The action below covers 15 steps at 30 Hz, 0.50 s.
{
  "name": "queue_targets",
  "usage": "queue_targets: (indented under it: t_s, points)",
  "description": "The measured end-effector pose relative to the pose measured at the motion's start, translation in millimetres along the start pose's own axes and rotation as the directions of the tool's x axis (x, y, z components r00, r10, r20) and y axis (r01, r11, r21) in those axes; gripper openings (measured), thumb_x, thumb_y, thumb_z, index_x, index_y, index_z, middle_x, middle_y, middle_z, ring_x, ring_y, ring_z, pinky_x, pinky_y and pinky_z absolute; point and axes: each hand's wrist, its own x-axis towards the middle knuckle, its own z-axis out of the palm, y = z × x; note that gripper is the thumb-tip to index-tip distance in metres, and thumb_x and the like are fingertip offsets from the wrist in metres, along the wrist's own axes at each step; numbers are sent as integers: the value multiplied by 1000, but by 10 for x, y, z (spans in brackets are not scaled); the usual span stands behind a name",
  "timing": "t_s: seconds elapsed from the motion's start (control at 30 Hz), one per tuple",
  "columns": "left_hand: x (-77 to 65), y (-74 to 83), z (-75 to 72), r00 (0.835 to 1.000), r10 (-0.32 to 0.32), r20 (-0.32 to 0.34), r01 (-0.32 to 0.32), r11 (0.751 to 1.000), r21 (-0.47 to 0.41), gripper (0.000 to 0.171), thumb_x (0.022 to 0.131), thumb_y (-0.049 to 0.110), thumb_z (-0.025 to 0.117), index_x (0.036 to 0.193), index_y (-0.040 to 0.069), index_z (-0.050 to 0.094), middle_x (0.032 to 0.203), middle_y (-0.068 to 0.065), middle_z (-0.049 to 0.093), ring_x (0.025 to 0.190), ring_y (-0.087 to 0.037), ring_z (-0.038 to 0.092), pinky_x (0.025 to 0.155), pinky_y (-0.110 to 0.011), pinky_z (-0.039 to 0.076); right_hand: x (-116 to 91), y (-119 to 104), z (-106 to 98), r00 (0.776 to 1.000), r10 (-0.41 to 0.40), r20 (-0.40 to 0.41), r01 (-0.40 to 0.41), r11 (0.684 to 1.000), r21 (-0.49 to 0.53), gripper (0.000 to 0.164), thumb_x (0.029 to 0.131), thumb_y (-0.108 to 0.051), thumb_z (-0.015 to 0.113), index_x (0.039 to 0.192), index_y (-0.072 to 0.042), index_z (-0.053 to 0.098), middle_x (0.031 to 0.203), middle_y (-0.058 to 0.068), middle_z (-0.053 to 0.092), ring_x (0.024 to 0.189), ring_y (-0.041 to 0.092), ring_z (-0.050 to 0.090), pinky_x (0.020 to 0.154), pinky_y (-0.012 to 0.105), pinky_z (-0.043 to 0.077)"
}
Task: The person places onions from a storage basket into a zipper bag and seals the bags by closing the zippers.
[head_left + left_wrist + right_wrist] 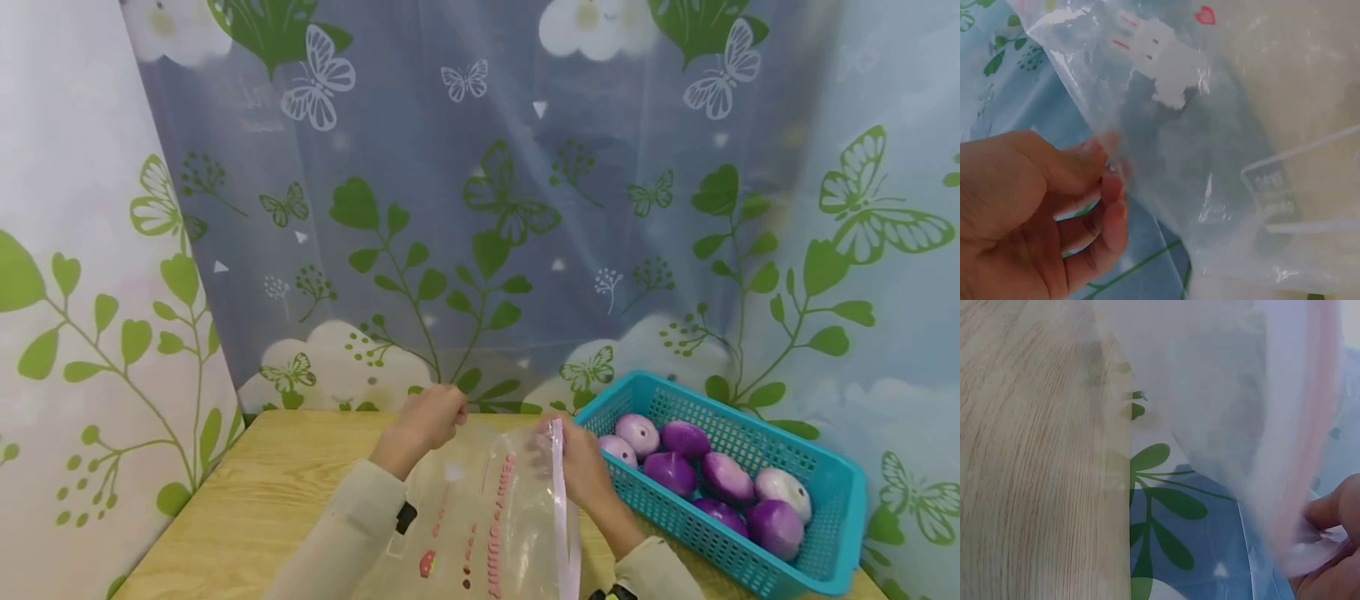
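A clear plastic zip bag (517, 517) with red printing and a pink strip (560, 500) along its right side hangs between both hands. In the left wrist view, a white rabbit (1169, 59) and a small heart (1205, 15) are printed on it. My left hand (423, 422) pinches the bag's far left edge between thumb and fingertips. On the other side, my right hand (583, 467) grips the corner at the pink strip. The right wrist view shows bunched film between that thumb and fingers (1338, 550).
A turquoise basket (806, 442) stands on the right of the wooden table (277, 483), close beside my right hand. Several purple and pale onions (726, 477) lie in it. Behind the table hangs a curtain (420, 150) printed with leaves and butterflies.
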Motion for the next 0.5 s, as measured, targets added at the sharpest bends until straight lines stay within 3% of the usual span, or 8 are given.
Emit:
queue_targets:
  t_s: [0.13,0.23,0.33,0.43,0.5]
  points:
    - [12,-10,9,999,-15,-28,16,999,38,17,96,7,70,80,12,67,83,1,65,71,-16,59,60,-30,46,16,-1,-14,999,-8,-34,7,999,-31,9,96,-1,66,103,5,66,93,25,76,65,18,75,56,27,61]
    - [10,-40,21,999,-52,11,51,998,34,42,98,7,67,64,16,44,66,4,40,57,-13,32,55,-29,27,28,26,-14,998,-41,-48,36,993,-114,9,92,-1,71,99,2,68,91,21,77,67,19,75,57,24,60]
    - [-3,-52,41,996,-77,43,76,997,23,50,100,6,64,63,17,32,64,2,27,57,-13,20,54,-29,20,29,50,-12,996,-73,-47,63,980,-191,10,89,-3,75,96,0,68,90,18,78,69,22,76,58,22,59]
    - [-41,3,32,999,-53,1,53,998,-30,39,101,7,62,65,15,47,65,3,40,56,-11,31,53,-28,26,26,61,-10,995,-86,-47,73,970,-233,11,88,-4,76,94,-2,68,89,16,77,70,24,76,58,22,59]
    - [-83,108,-6,999,-9,-53,3,995,-96,27,102,11,61,75,13,61,71,2,54,59,-10,42,54,-27,34,27,63,-2,994,-94,-51,77,963,-260,12,87,-6,78,94,-3,68,89,16,76,71,25,75,58,23,59]
